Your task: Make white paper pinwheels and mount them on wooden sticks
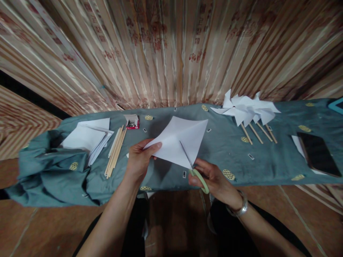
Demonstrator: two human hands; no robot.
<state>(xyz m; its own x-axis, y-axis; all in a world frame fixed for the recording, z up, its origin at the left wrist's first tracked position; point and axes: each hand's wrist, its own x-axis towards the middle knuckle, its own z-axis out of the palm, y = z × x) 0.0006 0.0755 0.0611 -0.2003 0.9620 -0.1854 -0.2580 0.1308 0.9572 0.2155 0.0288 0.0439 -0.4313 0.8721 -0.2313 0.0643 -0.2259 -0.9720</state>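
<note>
My left hand pinches the left corner of a white sheet of paper, thumb on top and fingers beneath. The sheet is creased and held above the cloth. In my right hand are scissors with light green handles, my fingers closed on the grips. One blade lies over the paper, pointing from its near right corner toward the middle; the other blade is hidden under the sheet. A silver bracelet circles my right wrist.
Paper sheets, wooden sticks and a small red box of metal pins lie left. Several white paper pinwheels rest at the back right. A dark phone lies far right on the green tablecloth. Patterned curtains hang behind.
</note>
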